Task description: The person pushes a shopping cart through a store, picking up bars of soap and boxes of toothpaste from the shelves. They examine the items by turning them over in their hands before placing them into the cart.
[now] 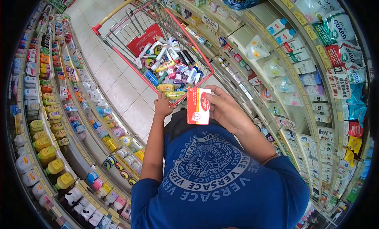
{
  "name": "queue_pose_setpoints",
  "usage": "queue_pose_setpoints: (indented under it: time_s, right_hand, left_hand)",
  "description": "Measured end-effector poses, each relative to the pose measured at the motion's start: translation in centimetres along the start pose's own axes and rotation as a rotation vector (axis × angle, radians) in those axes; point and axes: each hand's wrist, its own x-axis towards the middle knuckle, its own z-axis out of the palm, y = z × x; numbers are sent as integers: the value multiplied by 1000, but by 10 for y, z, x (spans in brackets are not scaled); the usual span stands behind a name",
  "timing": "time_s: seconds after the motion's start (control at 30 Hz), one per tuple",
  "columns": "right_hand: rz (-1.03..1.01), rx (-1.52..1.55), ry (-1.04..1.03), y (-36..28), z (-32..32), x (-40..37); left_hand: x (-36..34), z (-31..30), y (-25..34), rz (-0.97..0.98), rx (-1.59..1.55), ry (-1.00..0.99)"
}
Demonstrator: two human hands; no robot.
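Observation:
My right hand (227,108) holds up a small red and white box (198,106) with a yellow band, thumb on its front face and fingers behind. The fingers of my left hand (162,105) are curled over the red near rim of a shopping cart (130,69). Heaped in the cart are several bottles, tubes and packs, among them a yellow bottle (165,87) by the near rim and a blue bottle (151,76). The box is above the cart's near corner, in front of my blue shirt (213,166).
Shelves with yellow bottles (55,166), jars and packs run along the left. On the right, shelves hold pouches (338,28), blue-capped bottles (277,27) and small boxes. A price sign (340,85) juts from the right shelf. Pale floor tiles (106,73) lie between.

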Motion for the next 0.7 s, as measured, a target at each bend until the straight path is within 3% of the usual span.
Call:
queue_pose_setpoints:
  time_s: [0.53, 0.7]
  right_hand:
    - [-72, -30, 1, -12, -10, 4]
    - [4, -274, -123, -27, -7, 2]
  left_hand:
    - [0, 5, 0, 15, 19, 39]
    - [-1, 2, 3, 20, -23, 68]
